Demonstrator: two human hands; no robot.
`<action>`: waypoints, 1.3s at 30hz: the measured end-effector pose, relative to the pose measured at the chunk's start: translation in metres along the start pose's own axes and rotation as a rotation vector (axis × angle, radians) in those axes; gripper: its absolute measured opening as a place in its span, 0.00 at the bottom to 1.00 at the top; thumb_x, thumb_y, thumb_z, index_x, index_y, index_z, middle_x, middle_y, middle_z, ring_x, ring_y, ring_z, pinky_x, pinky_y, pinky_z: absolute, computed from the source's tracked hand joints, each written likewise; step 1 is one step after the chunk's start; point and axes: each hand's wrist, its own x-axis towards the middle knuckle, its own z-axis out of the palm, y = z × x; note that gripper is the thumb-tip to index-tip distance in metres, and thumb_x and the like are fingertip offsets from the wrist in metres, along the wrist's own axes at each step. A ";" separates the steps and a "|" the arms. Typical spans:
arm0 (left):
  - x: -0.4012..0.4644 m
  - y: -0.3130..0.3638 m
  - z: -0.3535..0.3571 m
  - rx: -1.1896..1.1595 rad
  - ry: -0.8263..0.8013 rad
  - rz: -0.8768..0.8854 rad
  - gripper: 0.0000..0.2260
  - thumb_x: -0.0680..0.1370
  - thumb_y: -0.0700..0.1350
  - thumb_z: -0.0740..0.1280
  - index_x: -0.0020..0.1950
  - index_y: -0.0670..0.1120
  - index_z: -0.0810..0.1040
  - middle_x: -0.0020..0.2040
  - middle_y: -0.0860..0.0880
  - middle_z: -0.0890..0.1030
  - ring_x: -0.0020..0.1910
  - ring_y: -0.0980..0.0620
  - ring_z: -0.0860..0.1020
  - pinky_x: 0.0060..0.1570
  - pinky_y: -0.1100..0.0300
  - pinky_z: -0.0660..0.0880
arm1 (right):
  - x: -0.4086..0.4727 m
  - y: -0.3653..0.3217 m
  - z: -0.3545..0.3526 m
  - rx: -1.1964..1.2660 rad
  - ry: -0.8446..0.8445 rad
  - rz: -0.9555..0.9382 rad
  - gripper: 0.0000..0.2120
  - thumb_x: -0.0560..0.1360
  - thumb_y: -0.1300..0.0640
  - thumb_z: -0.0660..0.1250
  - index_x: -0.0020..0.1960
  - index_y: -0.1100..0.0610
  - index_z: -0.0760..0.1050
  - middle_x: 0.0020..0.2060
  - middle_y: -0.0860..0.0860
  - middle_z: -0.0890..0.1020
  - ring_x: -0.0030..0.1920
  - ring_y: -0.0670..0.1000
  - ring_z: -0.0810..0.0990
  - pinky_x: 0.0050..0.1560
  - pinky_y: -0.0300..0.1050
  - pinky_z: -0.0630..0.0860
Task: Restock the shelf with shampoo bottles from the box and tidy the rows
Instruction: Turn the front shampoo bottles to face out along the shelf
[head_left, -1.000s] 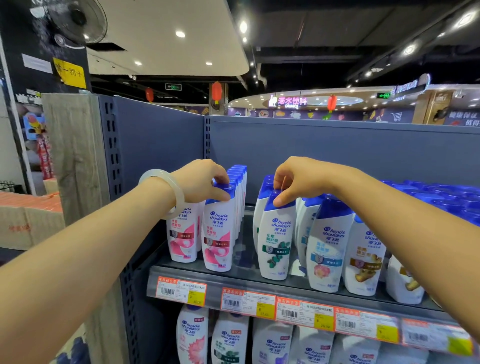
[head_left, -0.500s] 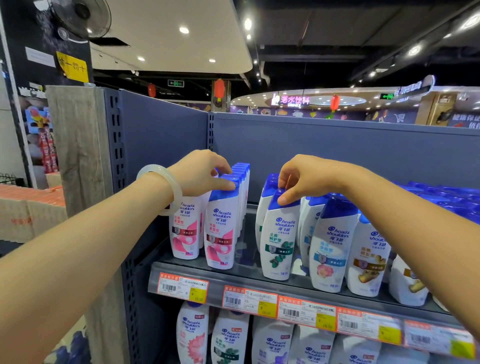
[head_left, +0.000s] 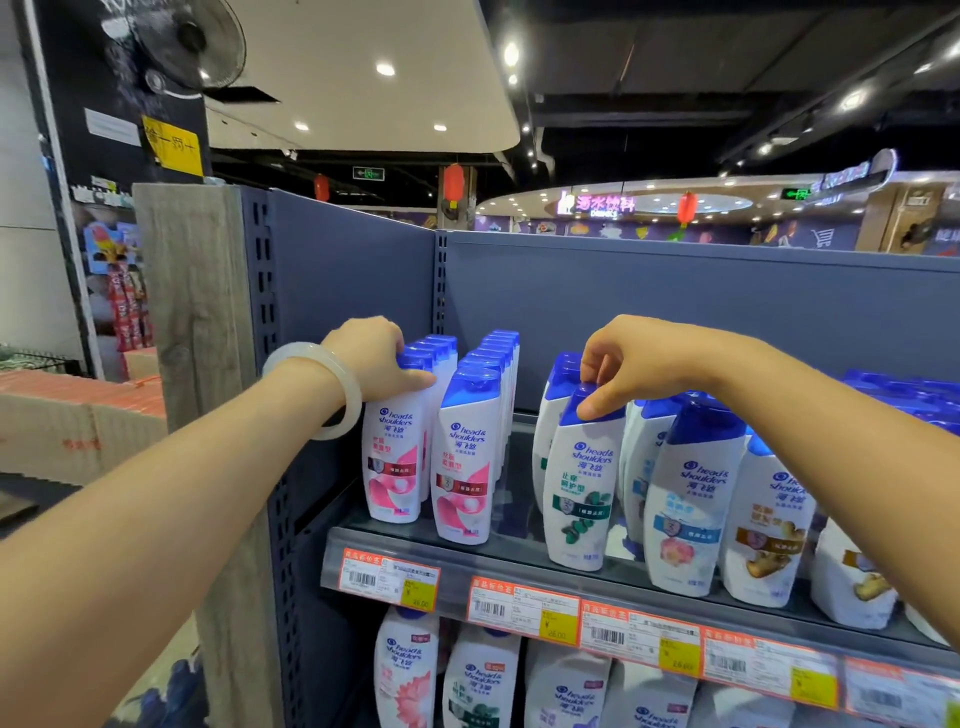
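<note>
White shampoo bottles with blue caps stand in rows on the grey shelf (head_left: 519, 558). My left hand (head_left: 376, 358), a pale bangle on its wrist, grips the cap of the front pink-label bottle (head_left: 395, 457) in the leftmost row. A second pink-label row (head_left: 465, 462) stands just right of it, untouched. My right hand (head_left: 631, 364) pinches the blue cap of the green-label bottle (head_left: 584, 483), which leans slightly left. Further right stand a light-blue-label bottle (head_left: 691, 499) and a brown-label bottle (head_left: 769, 519).
A gap of bare shelf lies between the pink rows and the green-label row. Price tags (head_left: 519, 603) line the shelf edge, with more bottles (head_left: 405, 670) on the shelf below. A wooden post (head_left: 197, 322) and cardboard boxes (head_left: 72, 426) stand at the left.
My left hand has shifted from the second pink-label row to the leftmost row's front bottle. My right hand stays on the green-label bottle's cap, which tilts a little more.
</note>
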 end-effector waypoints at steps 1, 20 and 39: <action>-0.001 0.000 0.003 -0.023 0.004 -0.014 0.22 0.73 0.58 0.67 0.58 0.43 0.74 0.54 0.46 0.78 0.53 0.46 0.77 0.48 0.56 0.73 | 0.000 0.000 0.000 0.002 0.001 0.002 0.19 0.67 0.46 0.74 0.54 0.55 0.76 0.46 0.48 0.79 0.50 0.51 0.79 0.52 0.47 0.77; -0.009 0.004 0.007 -0.085 0.081 -0.068 0.15 0.72 0.52 0.70 0.50 0.43 0.76 0.49 0.45 0.81 0.42 0.48 0.75 0.40 0.58 0.71 | -0.004 0.005 0.007 0.101 0.064 -0.022 0.21 0.68 0.45 0.73 0.57 0.53 0.75 0.48 0.47 0.77 0.51 0.50 0.78 0.50 0.44 0.74; -0.025 0.072 -0.015 -0.121 0.397 0.162 0.18 0.78 0.50 0.62 0.65 0.42 0.71 0.62 0.40 0.73 0.60 0.37 0.71 0.54 0.46 0.70 | -0.019 -0.014 0.014 -0.366 0.524 -0.231 0.18 0.76 0.47 0.63 0.59 0.57 0.73 0.56 0.54 0.74 0.57 0.55 0.70 0.52 0.47 0.68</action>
